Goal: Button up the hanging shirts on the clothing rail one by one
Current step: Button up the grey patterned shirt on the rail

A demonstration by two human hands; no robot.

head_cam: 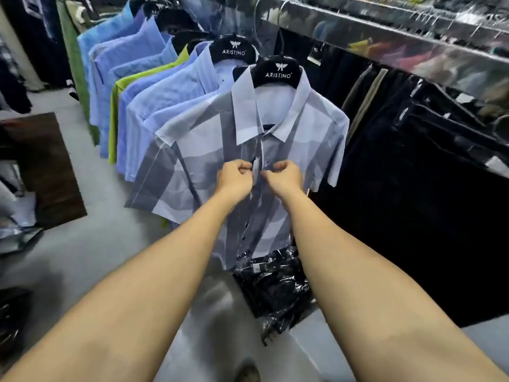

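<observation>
A short-sleeved shirt in grey and pale blue blocks hangs at the front of the row on a black hanger. My left hand pinches the left edge of its front placket at chest height. My right hand pinches the right edge just beside it, fingers curled. The two edges meet between my thumbs; the button itself is hidden by my fingers. Further down the placket, dark buttons show along the edge.
Behind it hang several blue shirts and one lime-green one on the shiny metal rail. Dark trousers hang to the right. A bundle of dark clothes in plastic lies on the grey floor below.
</observation>
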